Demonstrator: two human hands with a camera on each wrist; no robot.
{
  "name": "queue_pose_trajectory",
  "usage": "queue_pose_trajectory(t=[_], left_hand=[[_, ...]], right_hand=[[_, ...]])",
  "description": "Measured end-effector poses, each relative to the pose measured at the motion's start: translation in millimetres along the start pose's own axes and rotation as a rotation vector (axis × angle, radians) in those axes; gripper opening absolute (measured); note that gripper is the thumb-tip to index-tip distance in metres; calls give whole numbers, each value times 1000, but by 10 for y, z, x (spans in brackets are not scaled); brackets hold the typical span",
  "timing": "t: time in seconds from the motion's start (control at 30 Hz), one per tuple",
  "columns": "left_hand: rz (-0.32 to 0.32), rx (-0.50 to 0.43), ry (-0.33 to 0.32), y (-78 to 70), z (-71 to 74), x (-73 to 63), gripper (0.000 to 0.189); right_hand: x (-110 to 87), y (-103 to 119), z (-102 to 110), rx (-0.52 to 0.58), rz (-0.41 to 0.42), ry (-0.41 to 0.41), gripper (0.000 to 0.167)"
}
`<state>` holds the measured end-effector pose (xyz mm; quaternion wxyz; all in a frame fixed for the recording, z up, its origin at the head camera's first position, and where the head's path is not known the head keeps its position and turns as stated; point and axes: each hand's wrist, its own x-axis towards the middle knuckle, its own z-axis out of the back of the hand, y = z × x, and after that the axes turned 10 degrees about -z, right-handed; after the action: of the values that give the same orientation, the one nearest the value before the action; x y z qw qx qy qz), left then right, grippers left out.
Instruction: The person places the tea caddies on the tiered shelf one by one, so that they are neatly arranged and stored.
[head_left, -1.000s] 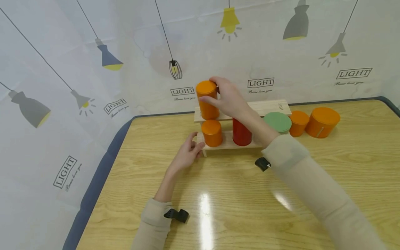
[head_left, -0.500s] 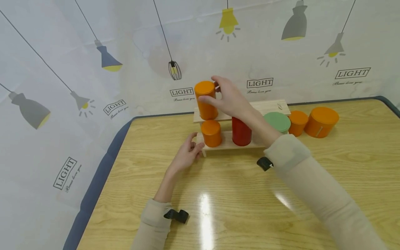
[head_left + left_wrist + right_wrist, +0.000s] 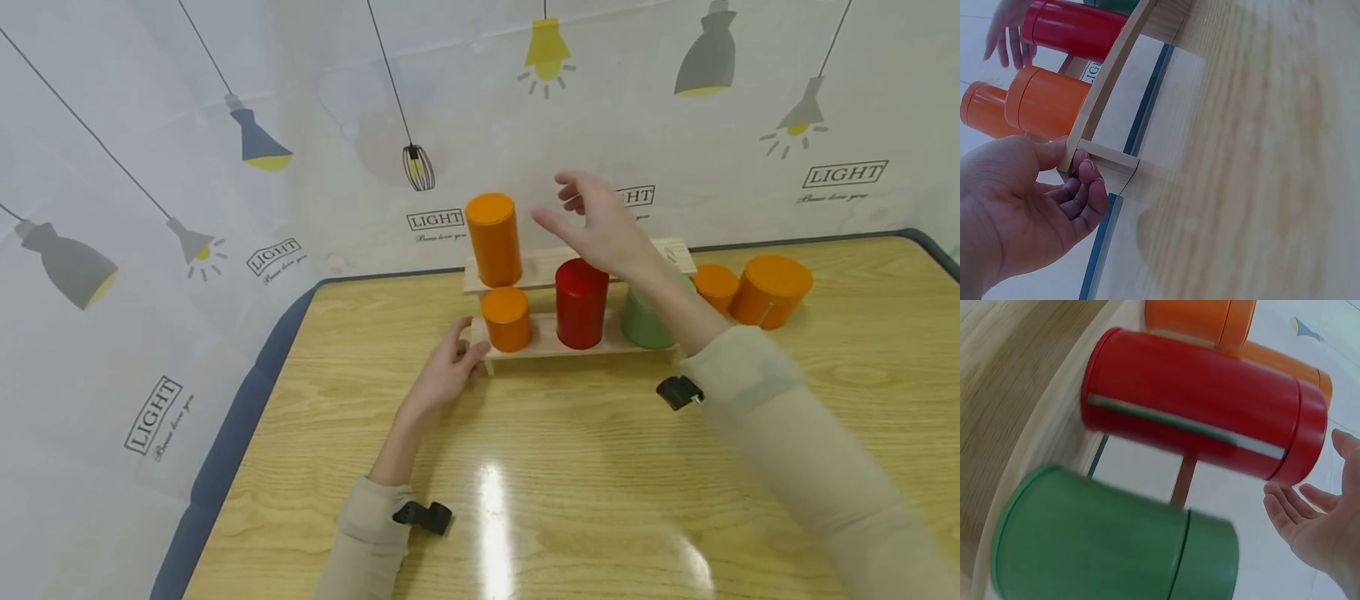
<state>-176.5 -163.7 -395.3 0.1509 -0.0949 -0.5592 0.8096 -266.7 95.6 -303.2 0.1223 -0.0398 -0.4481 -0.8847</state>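
Head view: right hand (image 3: 603,225) loosely spread, empty; its forearm (image 3: 678,304) part-hides green canister (image 3: 643,323); left hand (image 3: 446,367) pinches shelf (image 3: 542,336).

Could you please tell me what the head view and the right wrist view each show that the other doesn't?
Only the head view shows the left hand gripping the rack, plus the narrow orange canister and wide orange canister right of it. Only the right wrist view shows the pale strip along the red canister. Both show that canister, the rack, the green canister, tall orange canister, short orange canister and right hand.
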Motion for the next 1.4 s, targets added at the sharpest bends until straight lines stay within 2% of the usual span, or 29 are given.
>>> queue_pose_trajectory(t=[0.1, 0.33, 0.53, 0.8, 1.07, 1.23, 1.4], left_hand=[[10, 1, 0, 3, 4, 1, 60], [-22, 21, -36, 388, -7, 113, 65], [-29, 26, -47, 389, -13, 109, 65], [-12, 21, -39, 389, -8, 122, 66], [24, 9, 2, 374, 9, 154, 64], [13, 10, -4, 377, 10, 152, 64], [-9, 21, -26, 391, 1, 124, 66]], right_hand=[[-25, -75, 91, -21, -27, -2, 69], [-141, -269, 343, -51, -37, -9, 69], [-232, -503, 562, -71, -59, -53, 68], [-364, -892, 845, -116, -137, -95, 69], [-544, -1248, 1068, -171, -180, -132, 64], [-639, -1440, 1184, -211, -220, -127, 65], [-725, -1627, 1273, -252, -267, -85, 69]])
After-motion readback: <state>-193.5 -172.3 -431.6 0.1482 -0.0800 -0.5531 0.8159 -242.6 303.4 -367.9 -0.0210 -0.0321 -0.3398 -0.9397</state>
